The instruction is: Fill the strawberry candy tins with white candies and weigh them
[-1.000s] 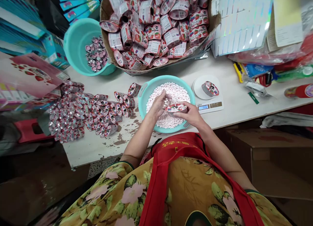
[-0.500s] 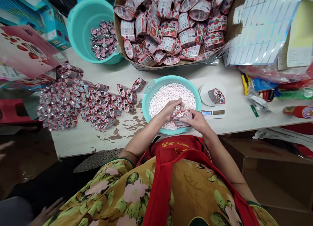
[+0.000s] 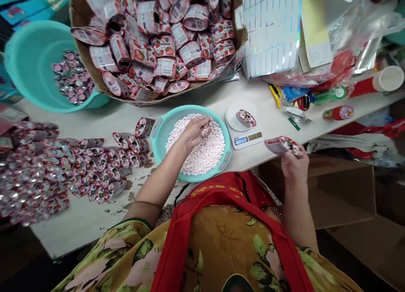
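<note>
My left hand is over a turquoise basin of small pale pink candies. Its fingers are curled, and a few candies show between them. Right of the kitchen scale, my right hand grips a flat, strawberry-printed candy bottle, held clear of the table edge with its round opening showing. Another such bottle lies on the white scale, whose display is lit but too small to read.
Many open bottles stand in rows at the left of the table. Behind are a cardboard box heaped with bottles and a turquoise tub with pink caps. Label sheets and a red-capped jar are to the right.
My right hand has carried the bottle away from the basin, to the right past the scale. My left hand stays over the candies, apart from the bottle. The view has turned right.
</note>
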Available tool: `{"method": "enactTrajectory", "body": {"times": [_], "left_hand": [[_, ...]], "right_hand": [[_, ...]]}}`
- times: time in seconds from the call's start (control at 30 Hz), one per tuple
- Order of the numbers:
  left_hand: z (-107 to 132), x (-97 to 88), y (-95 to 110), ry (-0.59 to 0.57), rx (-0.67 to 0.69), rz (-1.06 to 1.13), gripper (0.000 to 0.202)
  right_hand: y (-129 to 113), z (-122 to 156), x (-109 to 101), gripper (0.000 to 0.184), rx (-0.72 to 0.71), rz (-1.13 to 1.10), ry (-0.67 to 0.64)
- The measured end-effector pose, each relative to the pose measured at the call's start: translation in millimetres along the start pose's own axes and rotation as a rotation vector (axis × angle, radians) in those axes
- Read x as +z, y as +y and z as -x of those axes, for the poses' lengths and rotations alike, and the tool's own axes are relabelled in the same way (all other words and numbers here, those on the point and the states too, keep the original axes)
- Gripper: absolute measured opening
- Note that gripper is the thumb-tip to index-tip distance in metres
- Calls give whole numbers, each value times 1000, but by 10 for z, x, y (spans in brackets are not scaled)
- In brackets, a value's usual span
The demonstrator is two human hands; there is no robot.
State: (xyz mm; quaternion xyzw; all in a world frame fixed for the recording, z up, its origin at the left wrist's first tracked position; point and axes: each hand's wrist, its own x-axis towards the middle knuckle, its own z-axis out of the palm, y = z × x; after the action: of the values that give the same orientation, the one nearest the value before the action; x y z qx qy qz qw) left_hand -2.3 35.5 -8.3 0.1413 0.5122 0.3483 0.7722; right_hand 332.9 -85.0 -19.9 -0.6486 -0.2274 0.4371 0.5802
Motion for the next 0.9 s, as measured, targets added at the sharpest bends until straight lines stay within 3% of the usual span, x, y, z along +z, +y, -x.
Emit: {"method": "enactTrajectory", "body": {"times": [0.1,0.23,0.4,0.57,0.67,0.77,0.83,0.9], "left_hand": [[-188,213,72,-38,-35,-88,30],[-365,463,36,-50,51,-358,35],[-579,756,-207,-66,409,-943,11],[-747,910,-336,-117,527,-1363,20],[-585,827,-156,15,581,-1383,14],[-176,644,113,181,586,-1275,7],[150,511,211,232,569,-1183,7],[439,398,178,226,545,-1118,7]], "right_hand": [[79,-110,-255,51,-32,-64,91],[276,-86,-332,51,23,-104,129],[474,-122,-211,53,80,-43,138],[517,-444,167,56,0,139,68],[603,-702,555,54,-88,272,-35],[712,-909,938,51,-188,389,-175],[707,-940,1117,50,-241,477,-249],[599,-830,1207,57,-301,548,-252]]}}
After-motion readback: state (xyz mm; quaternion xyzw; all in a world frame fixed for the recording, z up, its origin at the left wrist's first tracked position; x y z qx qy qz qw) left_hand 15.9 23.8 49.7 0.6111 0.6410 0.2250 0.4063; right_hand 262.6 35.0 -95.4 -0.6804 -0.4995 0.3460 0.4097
